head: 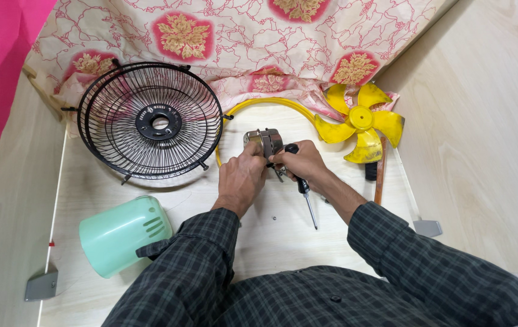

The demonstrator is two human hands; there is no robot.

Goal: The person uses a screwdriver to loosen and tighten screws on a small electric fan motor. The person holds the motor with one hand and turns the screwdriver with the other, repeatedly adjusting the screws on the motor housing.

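Looking down from the head camera, I see both hands meeting over a small metal fan motor at the middle of a pale wooden table. The left hand has its fingers curled around the motor's near side, gripping it. The right hand presses in just beside it, fingers folded on the motor's right edge and also wrapped around a black-handled screwdriver, whose shaft points down toward the person, tip resting near the table. Both sleeves are dark green check.

Behind the motor curves a yellow ring, partly hidden by the hands. To the left a black wire guard lies tilted, its far edge against a flowered cloth that hangs across the back. Nearer the person on the left, a mint green plastic cover lies on its side, touching the left sleeve. To the right, a yellow blade with five paddles lies flat, well apart from the guard, and a brown stick lies just below it. A tiny screw sits on the table between the forearms.
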